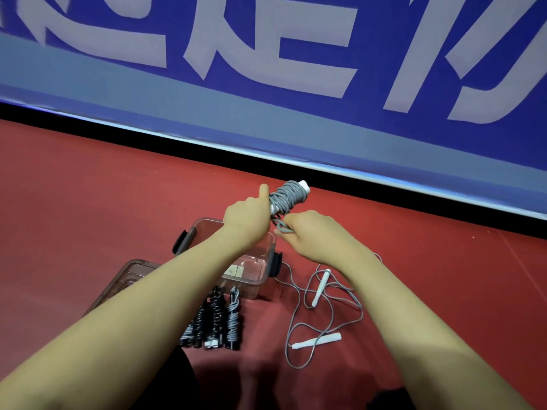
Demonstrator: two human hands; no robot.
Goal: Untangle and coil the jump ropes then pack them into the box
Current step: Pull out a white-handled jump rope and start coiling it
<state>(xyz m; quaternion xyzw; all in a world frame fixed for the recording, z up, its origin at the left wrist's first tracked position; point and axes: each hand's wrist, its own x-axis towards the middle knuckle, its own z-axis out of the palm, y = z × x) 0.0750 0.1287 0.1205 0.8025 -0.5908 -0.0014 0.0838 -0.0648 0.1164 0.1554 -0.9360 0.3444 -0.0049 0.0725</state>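
Note:
My left hand grips the white handles of a grey jump rope, whose cord is wound in a thick coil around them, held up above the box. My right hand pinches the loose end of that grey cord just below the coil. The clear plastic box with dark latches sits open on the red floor under my left forearm. In front of the box lie several coiled ropes, black and grey. A loose grey rope with white handles sprawls on the floor to the right.
The box lid lies flat on the floor left of the box. A blue banner with large white characters runs along the back, with a black strip at its base. Red floor spreads to both sides.

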